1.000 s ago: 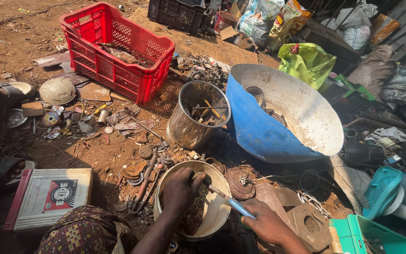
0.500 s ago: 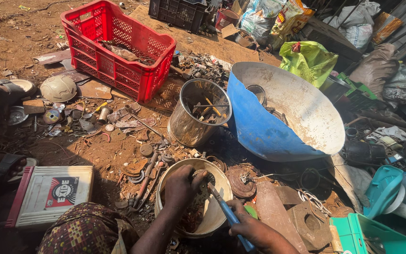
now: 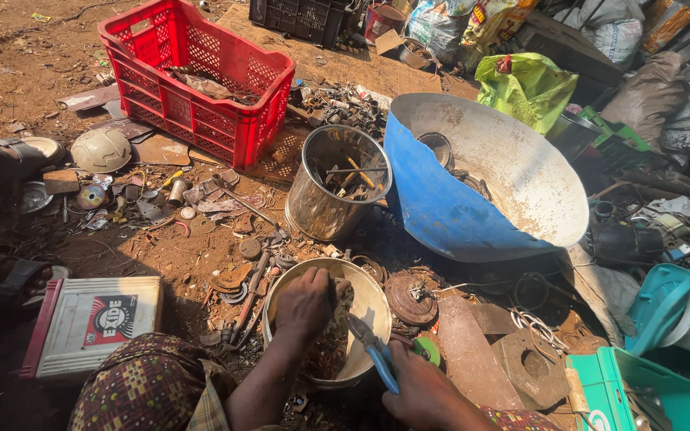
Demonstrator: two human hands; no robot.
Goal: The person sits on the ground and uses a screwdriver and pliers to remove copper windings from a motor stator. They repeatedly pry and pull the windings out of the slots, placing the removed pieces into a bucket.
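Our left hand point(image 3: 305, 303) digs, fingers curled, into the scrap-filled bucket point(image 3: 377, 299) while our right hand point(image 3: 421, 387) clenches stiff, blue-handled pliers point(image 3: 370, 345); sharp, heavy pieces, we judge.

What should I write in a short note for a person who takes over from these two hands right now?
Left hand: inside the pale round bucket, fingers closed on rusty scrap pieces.
Right hand: holds blue-handled pliers, tips pointing at the bucket's contents.
Nearby: metal can with rods, blue cut drum, red crate, loose metal parts on the ground.
Done: scrap lies collected in the bucket.
Left: the piece under the left hand is not yet lifted out; pliers not yet closed on anything.
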